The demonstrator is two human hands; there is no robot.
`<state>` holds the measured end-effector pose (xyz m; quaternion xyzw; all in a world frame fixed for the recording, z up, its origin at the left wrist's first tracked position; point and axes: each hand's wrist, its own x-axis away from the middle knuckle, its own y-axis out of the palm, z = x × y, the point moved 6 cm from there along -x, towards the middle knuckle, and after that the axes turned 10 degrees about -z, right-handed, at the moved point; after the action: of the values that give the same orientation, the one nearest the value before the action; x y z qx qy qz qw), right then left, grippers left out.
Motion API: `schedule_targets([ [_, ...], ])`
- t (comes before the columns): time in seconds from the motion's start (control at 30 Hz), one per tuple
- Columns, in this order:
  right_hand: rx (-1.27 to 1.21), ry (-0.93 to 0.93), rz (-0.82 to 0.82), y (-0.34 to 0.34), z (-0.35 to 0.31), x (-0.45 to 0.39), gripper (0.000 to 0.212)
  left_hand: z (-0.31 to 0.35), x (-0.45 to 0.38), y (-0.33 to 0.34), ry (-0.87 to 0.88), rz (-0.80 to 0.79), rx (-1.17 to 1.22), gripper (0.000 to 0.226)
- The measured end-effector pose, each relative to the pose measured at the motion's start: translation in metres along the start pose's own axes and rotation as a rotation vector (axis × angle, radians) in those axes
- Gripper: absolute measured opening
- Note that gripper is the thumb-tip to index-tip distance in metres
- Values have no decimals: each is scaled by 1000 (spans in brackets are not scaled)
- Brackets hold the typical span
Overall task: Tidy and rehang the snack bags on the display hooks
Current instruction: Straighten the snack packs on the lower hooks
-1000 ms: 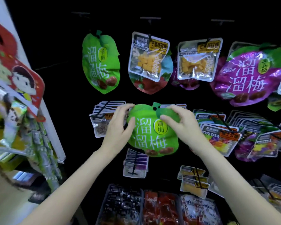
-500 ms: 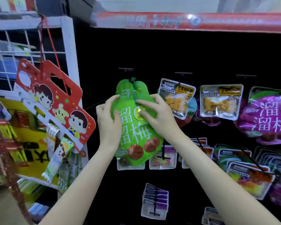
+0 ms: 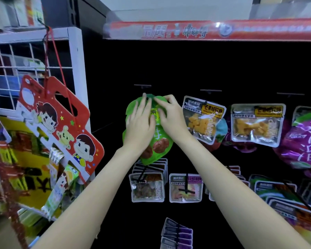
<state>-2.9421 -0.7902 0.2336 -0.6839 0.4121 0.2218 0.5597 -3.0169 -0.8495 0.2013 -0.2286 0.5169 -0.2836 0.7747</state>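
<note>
both hands cover most of the leaf-shaped green plastic snack bag (image 3: 158, 146), its lettering largely hidden, up at the leftmost black display hook (image 3: 142, 85) of three on the top row; whether its hole is on the hook cannot be made out. the left hand (image 3: 139, 125) lies flat on the bag, fingers straight, its grip relaxed. the right hand (image 3: 170, 116) pinches the bag's top edge. two clear pouches of yellow mango pieces (image 3: 203, 119) hang to the right, and a purple bag (image 3: 305, 141) is cut off at the frame edge.
</note>
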Motion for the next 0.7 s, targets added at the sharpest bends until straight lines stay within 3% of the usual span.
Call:
schedule_targets([
  [0.2,59,128,-126,9,12,6,44,-4,6,16,0,-35,-34,51],
  [0.43,9,243,-122,-19,27,105,34,-12,51,56,-53,-117,80,46],
  [0.57,30,342,-52,-77,47,160,26,22,79,86,107,-163,122,42],
  [0.7,184,533,-75,-114,102,194,30,54,92,122,198,-366,190,43],
])
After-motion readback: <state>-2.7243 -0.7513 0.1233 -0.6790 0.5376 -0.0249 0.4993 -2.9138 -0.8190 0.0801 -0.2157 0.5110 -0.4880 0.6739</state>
